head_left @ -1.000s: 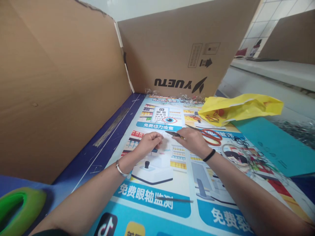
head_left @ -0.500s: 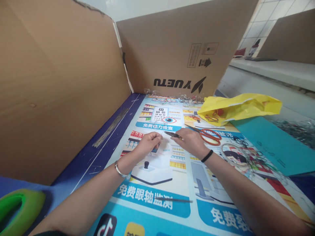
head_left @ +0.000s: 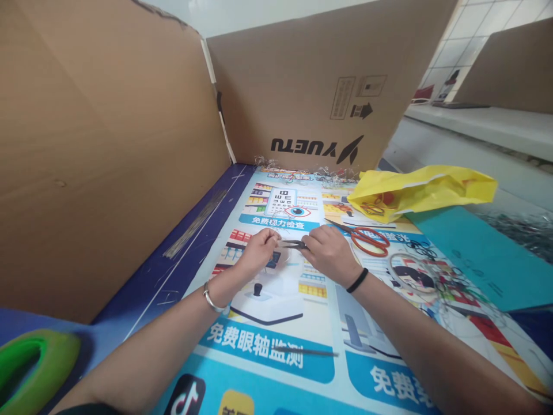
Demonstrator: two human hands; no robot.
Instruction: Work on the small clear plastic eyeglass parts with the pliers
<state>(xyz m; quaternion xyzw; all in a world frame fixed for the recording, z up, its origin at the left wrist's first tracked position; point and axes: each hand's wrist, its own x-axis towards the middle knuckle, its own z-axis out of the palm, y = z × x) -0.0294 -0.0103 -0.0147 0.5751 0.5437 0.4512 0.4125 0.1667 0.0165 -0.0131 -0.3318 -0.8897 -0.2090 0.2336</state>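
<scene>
My right hand (head_left: 330, 253) is closed around dark, narrow-tipped pliers (head_left: 296, 245). The jaws point left and are slightly apart, with their tips right at the fingertips of my left hand (head_left: 260, 253). Thumb and forefinger of that left hand are pinched on a thin wire (head_left: 279, 239), most of which is too fine to follow. Both hands are over the printed poster sheet (head_left: 268, 300). Just beyond my right hand lie scissors (head_left: 370, 242) with orange-red handles, their blades angled toward the upper left.
Cardboard panels (head_left: 302, 86) stand behind and to the left. A bundle of thin rods (head_left: 194, 225) lies at left, and a thin dark strip (head_left: 305, 351) in front. Green tape (head_left: 38, 369), a yellow bag (head_left: 423, 190), a teal sheet (head_left: 479, 253) and tangled wire (head_left: 458, 282) surround the poster.
The pliers have swung from pointing up-left to nearly level, and their tips now meet my left fingertips. My left hand has shifted slightly left.
</scene>
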